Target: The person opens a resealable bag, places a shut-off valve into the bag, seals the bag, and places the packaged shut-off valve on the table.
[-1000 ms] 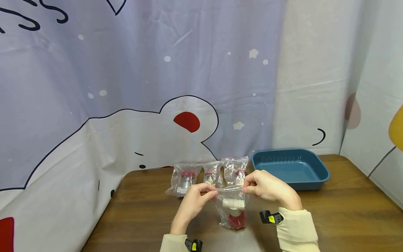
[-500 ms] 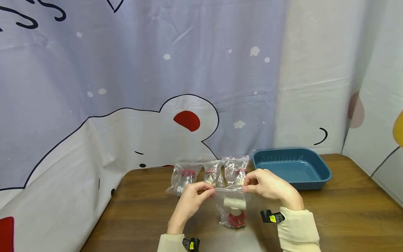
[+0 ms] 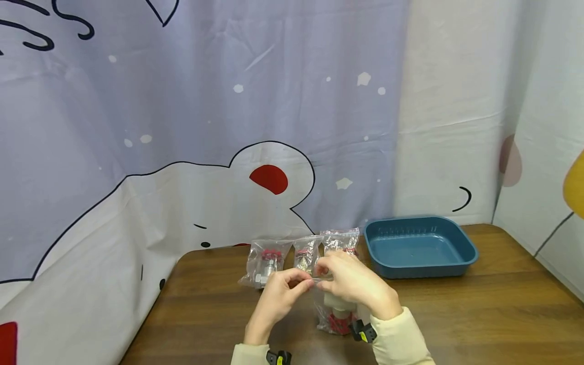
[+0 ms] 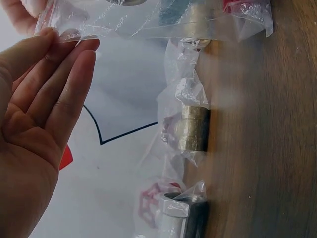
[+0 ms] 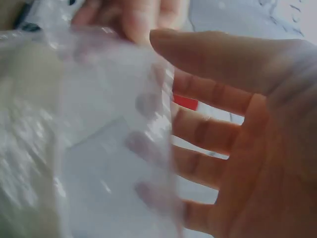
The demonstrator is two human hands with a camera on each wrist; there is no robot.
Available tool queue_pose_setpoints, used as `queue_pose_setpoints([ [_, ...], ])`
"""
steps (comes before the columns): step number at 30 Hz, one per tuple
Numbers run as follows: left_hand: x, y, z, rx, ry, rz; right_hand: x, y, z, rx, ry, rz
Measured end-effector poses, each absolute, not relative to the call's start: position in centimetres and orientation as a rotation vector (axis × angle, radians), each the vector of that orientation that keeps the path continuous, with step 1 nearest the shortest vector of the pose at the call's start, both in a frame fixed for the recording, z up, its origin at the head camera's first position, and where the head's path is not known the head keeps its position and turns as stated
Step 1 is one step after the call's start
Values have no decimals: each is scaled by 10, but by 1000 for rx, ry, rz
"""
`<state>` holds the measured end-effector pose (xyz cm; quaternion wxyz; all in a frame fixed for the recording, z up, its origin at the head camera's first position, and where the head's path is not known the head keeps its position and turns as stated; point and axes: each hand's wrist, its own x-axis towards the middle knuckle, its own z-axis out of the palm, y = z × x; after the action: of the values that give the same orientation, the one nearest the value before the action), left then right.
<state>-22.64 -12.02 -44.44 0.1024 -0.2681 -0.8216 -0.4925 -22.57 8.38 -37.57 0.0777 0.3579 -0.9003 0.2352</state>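
Observation:
My left hand pinches the top left corner of a clear zip bag between thumb and fingers. Close beside it, my right hand pinches the same top edge, thumb in front and fingers behind the film in the right wrist view. Inside the bag is a valve with a cream body and a red handwheel pointing down. My right hand and wrist hide part of this bag. Whether its seal is closed cannot be told.
Behind my hands, a row of bagged valves stands on the wooden table: a silver one at left, a brass one in the middle, another bag at right. A blue tray lies back right, against the printed curtain.
My right hand has slid left along the bag's top edge, from its right corner to beside my left hand. The left hand has stayed nearly in place, still pinching.

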Motion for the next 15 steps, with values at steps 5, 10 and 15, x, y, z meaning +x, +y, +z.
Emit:
queue_pose_setpoints([
  [5,-227,-119,-444,-798,-2431,-1454,-227,72,-382,1017,-2724,697],
  [10,-228,-120,-442,-776,-2452,-1459,-229,71,-382,1016,-2725,730],
  [15,-227,-121,-441,-759,-2468,-1491,-230,71,-381,1047,-2722,752],
])
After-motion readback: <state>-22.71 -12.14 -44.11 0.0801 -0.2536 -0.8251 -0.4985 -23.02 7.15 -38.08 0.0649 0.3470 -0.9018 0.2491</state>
